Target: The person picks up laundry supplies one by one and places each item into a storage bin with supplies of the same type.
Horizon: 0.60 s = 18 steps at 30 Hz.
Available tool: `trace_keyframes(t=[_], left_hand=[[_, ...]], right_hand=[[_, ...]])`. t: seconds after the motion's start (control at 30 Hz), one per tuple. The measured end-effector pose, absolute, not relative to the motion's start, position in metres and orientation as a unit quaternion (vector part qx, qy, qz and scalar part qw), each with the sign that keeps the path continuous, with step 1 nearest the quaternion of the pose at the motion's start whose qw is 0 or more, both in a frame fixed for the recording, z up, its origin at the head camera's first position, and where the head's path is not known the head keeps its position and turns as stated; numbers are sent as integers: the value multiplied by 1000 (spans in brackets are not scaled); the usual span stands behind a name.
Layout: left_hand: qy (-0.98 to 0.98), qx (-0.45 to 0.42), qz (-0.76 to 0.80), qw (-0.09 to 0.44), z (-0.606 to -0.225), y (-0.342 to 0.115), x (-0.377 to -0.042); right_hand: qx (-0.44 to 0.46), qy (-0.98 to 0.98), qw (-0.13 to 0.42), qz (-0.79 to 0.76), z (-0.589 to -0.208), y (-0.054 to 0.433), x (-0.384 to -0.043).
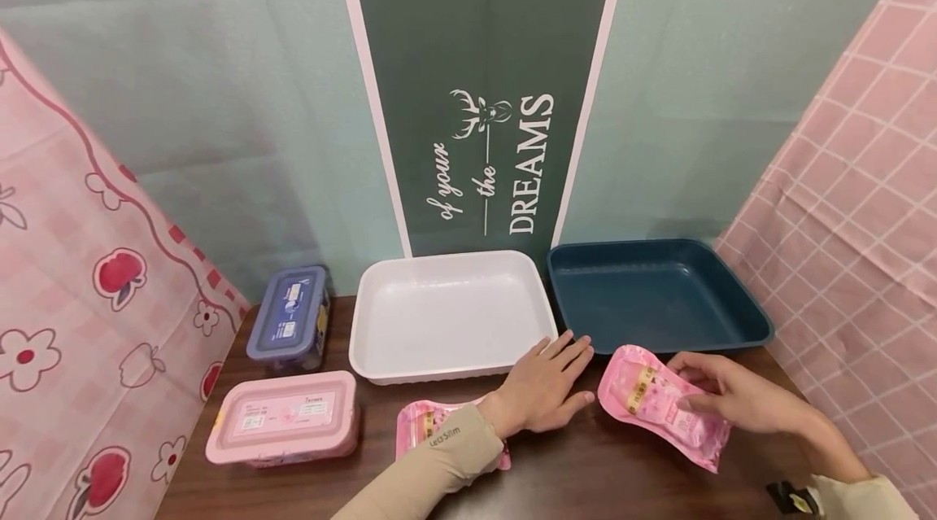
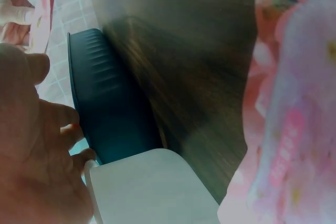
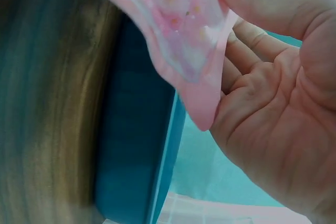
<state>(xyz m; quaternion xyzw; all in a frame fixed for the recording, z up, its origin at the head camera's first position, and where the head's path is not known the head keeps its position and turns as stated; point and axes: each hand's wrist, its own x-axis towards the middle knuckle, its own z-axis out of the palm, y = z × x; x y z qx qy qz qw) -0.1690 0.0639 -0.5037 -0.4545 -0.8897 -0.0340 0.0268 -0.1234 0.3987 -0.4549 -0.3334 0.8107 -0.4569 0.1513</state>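
Note:
My right hand point(image 1: 743, 399) pinches a pink packet point(image 1: 655, 399) between thumb and fingers, in front of the dark blue tray point(image 1: 647, 304). The packet is tilted and carries a gold band; in the right wrist view the thumb point(image 3: 262, 1) lies over its edge. With its fingers stretched out, my left hand point(image 1: 540, 386) hovers by the front right corner of the white tray point(image 1: 454, 321) and holds nothing. Below the left forearm, a second pink packet point(image 1: 419, 421) lies on the wooden table, partly hidden by the sleeve.
A pink lidded box point(image 1: 285, 418) stands at the left of the table point(image 1: 586, 479), with a blue lidded box point(image 1: 291, 312) behind it. Behind the trays hangs a green cloth backdrop point(image 1: 483, 32); patterned pink cloths border the left and right sides.

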Motion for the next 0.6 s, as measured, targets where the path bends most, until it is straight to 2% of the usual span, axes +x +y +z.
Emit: trace_keyframes(t=[0.23, 0.6], left_hand=[[-890, -453, -24, 34, -505, 65, -169], [-892, -450, -10, 43, -507, 64, -169]], right_hand=[[-320, 822, 141, -451, -445, 395, -133], [-281, 851, 91, -433, -432, 390, -157]])
